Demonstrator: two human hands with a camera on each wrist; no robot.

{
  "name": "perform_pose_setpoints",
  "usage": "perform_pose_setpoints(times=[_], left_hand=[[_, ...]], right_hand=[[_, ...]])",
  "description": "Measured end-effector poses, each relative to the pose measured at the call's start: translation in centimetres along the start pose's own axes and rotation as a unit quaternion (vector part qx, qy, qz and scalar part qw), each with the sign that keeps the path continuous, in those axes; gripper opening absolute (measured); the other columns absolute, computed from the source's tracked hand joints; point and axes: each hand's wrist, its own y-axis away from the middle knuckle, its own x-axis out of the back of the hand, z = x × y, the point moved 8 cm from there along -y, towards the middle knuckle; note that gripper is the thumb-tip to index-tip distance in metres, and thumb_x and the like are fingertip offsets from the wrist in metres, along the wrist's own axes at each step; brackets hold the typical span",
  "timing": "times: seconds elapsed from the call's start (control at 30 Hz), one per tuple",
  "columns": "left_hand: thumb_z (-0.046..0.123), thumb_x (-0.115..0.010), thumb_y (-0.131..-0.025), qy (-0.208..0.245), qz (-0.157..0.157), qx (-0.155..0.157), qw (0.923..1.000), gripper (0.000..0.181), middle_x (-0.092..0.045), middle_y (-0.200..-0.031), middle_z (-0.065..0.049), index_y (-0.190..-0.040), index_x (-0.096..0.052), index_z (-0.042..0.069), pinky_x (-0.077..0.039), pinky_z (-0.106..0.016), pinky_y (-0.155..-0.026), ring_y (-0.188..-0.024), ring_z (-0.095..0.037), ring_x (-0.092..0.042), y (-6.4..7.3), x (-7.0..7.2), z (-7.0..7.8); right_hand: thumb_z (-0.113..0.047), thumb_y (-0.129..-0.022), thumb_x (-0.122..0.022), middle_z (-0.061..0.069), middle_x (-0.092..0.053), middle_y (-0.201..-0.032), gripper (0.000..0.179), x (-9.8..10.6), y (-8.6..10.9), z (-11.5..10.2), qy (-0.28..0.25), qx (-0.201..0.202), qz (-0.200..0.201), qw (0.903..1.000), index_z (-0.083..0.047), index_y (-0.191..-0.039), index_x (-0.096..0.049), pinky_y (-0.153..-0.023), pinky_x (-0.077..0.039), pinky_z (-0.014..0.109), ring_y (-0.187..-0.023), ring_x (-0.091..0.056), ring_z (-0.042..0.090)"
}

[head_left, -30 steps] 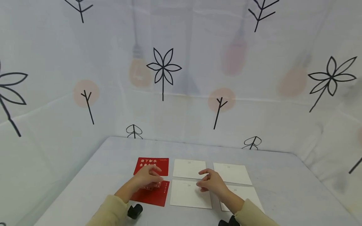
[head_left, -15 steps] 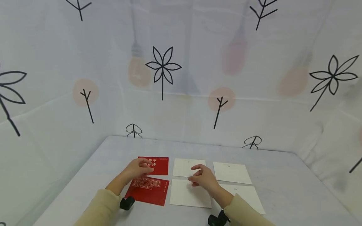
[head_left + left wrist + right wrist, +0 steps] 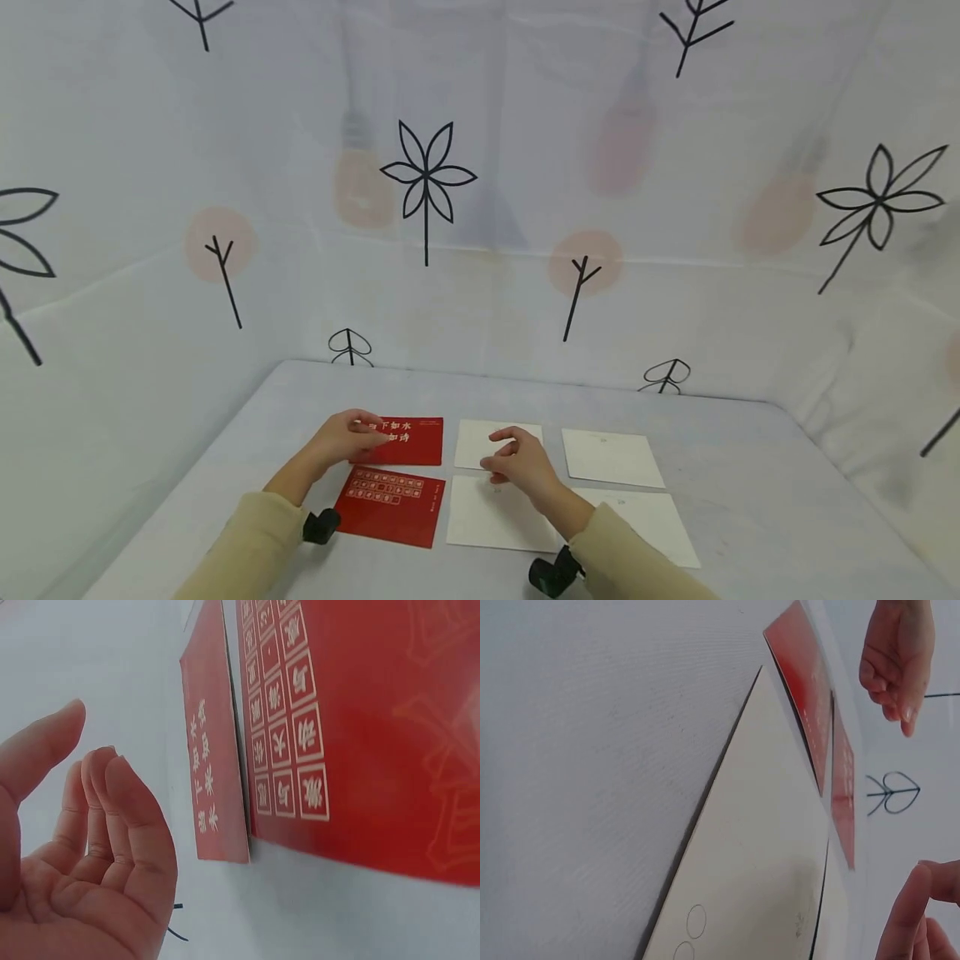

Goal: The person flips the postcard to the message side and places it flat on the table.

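Note:
Two red cards lie at the left of a block of cards. My left hand (image 3: pixel 337 440) hovers by the left side of the far red card (image 3: pixel 422 450), covering part of its white lettering. Its fingers are loosely bent and hold nothing, as the left wrist view also shows. Closer to me lies the near red card (image 3: pixel 390 521), printed with rows of boxed characters. My right hand (image 3: pixel 522 468), fingers relaxed and holding nothing, hangs above the far middle white card (image 3: pixel 471 446) and the near middle white card (image 3: pixel 480 521). Its shadow falls on the near one.
To the right lie the far right white card (image 3: pixel 611 458) and the near right white card (image 3: pixel 656 533), the latter partly behind my right forearm. A pale cloth covers the table (image 3: pixel 750 483). A patterned curtain (image 3: pixel 480 317) rises behind it. Black wrist-worn devices (image 3: pixel 321 527) sit below the forearms.
Both hands have drifted left. The left hand has also moved farther out, from above the near red card to the far one, uncovering the near card's print. The cards have not moved.

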Motion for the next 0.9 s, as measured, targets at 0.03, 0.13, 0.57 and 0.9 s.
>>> perform_pose_setpoints(times=[0.03,0.13,0.57,0.9], left_hand=[[0.022,-0.072,-0.082,-0.002,0.0,0.002,1.0,0.044,-0.063,-0.1,-0.011,-0.117,-0.056,0.0,-0.053,-0.035,-0.071,-0.081,-0.019,-0.061,-0.1,0.1,-0.1],[0.021,-0.071,-0.083,-0.008,0.001,0.008,0.9999,0.044,-0.063,-0.101,-0.012,-0.118,-0.055,0.0,-0.053,-0.036,-0.073,-0.083,-0.02,-0.061,-0.3,0.5,-0.4],[0.019,-0.071,-0.083,-0.013,0.003,0.013,0.9998,0.049,-0.058,-0.111,-0.019,-0.123,-0.053,-0.001,-0.053,-0.039,-0.078,-0.097,-0.029,-0.059,-2.0,2.1,-1.6],[0.018,-0.072,-0.082,-0.014,-0.022,0.023,0.9994,0.054,-0.052,-0.119,-0.025,-0.126,-0.05,-0.002,-0.051,-0.041,-0.082,-0.101,-0.033,-0.057,-3.0,2.2,-2.4]], right_hand=[[-0.001,-0.078,-0.071,0.008,-0.055,-0.072,0.043,-0.1,-0.1,0.0,0.002,0.0,0.0,1.0,0.009,-0.114,-0.051,-0.06,-0.055,0.031,-0.054,-0.058,0.013],[-0.002,-0.078,-0.072,0.007,-0.056,-0.074,0.043,-0.5,-0.4,-0.1,0.01,-0.003,0.003,0.9999,0.007,-0.115,-0.051,-0.06,-0.055,0.03,-0.054,-0.058,0.012],[-0.004,-0.08,-0.071,0.008,-0.056,-0.075,0.041,-3.0,-1.4,-1.4,0.009,0.008,0.0,0.9999,0.005,-0.115,-0.052,-0.061,-0.055,0.029,-0.056,-0.058,0.014],[-0.006,-0.081,-0.071,0.009,-0.055,-0.077,0.041,-3.9,-3.3,-2.4,0.009,0.021,0.007,0.9997,0.003,-0.117,-0.053,-0.063,-0.055,0.031,-0.059,-0.062,0.017]])
